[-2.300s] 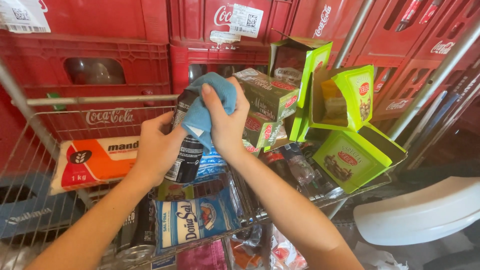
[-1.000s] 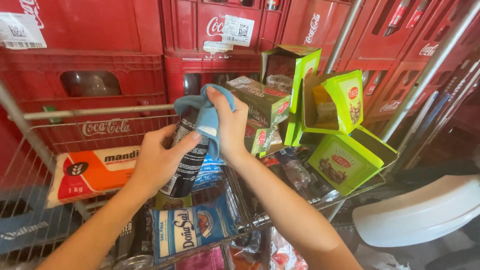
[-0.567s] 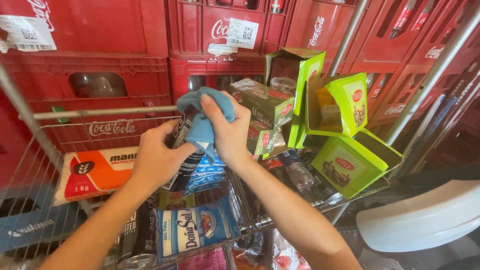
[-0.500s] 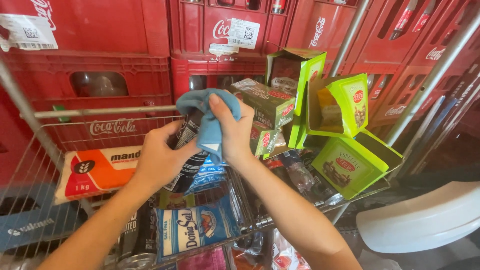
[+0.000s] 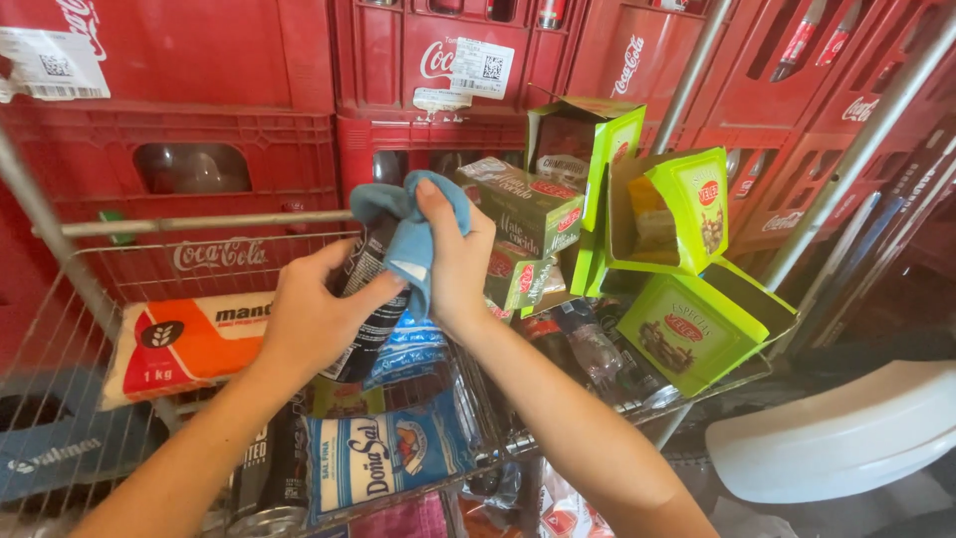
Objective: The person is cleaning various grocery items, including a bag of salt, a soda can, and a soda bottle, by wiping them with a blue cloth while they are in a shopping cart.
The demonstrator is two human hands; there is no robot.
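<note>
My left hand (image 5: 314, 324) grips a tall black can (image 5: 363, 299) by its body and holds it tilted above a wire shopping cart (image 5: 75, 309). My right hand (image 5: 456, 261) presses a light blue cloth (image 5: 410, 227) over the top and upper side of the can. The can's top is hidden under the cloth.
In the cart lie an orange and white bag (image 5: 179, 344), a blue and white salt bag (image 5: 383, 453), dark cans (image 5: 269, 468) and green boxes (image 5: 528, 214). Open lime-green cartons (image 5: 687, 289) lean at the right. Red bottle crates (image 5: 199, 110) are stacked behind. A white curved object (image 5: 846, 438) sits lower right.
My right hand has shifted the cloth up and down over the can's top. My left hand has kept its hold on the can, raising it slightly.
</note>
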